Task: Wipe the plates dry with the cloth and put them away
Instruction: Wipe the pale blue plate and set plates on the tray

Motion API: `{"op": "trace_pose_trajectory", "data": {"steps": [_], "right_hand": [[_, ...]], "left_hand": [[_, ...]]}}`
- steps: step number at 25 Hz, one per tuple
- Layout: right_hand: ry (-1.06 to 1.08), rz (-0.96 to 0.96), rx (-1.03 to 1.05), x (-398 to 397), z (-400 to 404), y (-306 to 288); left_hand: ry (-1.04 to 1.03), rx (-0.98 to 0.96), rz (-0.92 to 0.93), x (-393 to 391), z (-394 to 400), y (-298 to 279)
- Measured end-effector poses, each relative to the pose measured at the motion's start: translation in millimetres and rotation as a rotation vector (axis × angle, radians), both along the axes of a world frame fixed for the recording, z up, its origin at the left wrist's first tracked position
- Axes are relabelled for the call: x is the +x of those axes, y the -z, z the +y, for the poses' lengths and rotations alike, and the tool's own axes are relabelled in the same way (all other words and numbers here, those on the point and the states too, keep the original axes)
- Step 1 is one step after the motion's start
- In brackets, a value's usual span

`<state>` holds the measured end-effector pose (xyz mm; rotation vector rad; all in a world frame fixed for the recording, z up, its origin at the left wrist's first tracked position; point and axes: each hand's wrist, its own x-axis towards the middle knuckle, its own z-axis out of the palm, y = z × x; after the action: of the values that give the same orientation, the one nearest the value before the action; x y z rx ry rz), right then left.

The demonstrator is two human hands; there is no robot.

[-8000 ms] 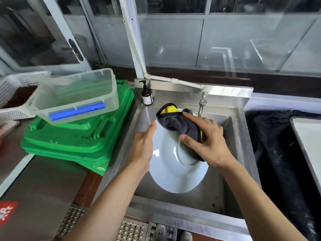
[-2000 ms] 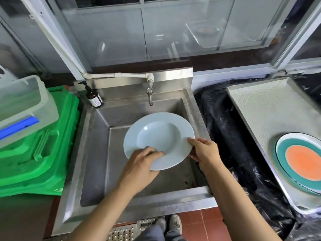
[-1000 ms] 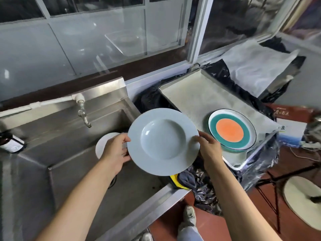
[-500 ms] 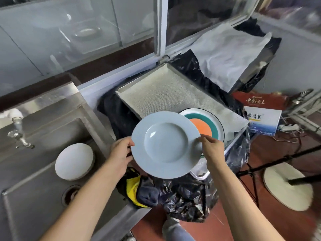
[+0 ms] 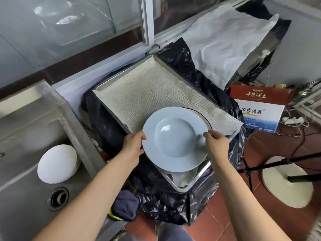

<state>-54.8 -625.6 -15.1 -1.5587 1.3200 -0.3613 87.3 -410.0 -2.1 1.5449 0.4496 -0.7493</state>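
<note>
Since half a second ago I see the pale blue deep-welled ceramic plate (image 5: 175, 139) carried further right, so it now covers the orange-and-teal plate, of which only a thin dark-edged rim (image 5: 205, 119) shows at about 2 o'clock. Whether the two plates touch I cannot tell.

At 9 o'clock sits the stainless steel sink (image 5: 20, 136), and in it a stack of round white plates (image 5: 57, 164) just above the drain (image 5: 58, 198). At 6 o'clock a dark grey cloth with a yellow edge (image 5: 124, 205) lies bunched on the sink's front corner, apart from both hands.

My left hand (image 5: 132, 148) grips the blue plate's left rim, thumb curled over the top edge and fingers underneath. The plate sits roughly level over the near end of the shallow metal tray lined with pale mesh matting (image 5: 147, 94), which rests on crumpled black plastic sheeting (image 5: 165, 199).

My right hand (image 5: 217, 145) pinches the plate's right rim, thumb and forefinger closed together on it.

At 2 o'clock a red carton (image 5: 258, 93) and a white-and-blue carton (image 5: 260, 117) stand on the red tiled floor (image 5: 225, 214).
</note>
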Motion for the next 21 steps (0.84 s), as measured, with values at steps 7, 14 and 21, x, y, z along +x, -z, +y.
{"op": "trace_pose_trajectory", "data": {"steps": [7, 14, 21], "right_hand": [[-0.011, 0.047, 0.029, 3.7, -33.5, 16.2], [-0.009, 0.042, 0.044, 8.8, -40.0, 18.4], [-0.102, 0.081, 0.033, 10.4, -45.2, 21.9]], "left_hand": [[0.054, 0.079, 0.018, -0.2, -40.4, 17.4], [0.005, 0.051, 0.044, -4.0, -51.6, 24.5], [0.024, 0.052, 0.005, -4.1, -59.0, 25.1]]}}
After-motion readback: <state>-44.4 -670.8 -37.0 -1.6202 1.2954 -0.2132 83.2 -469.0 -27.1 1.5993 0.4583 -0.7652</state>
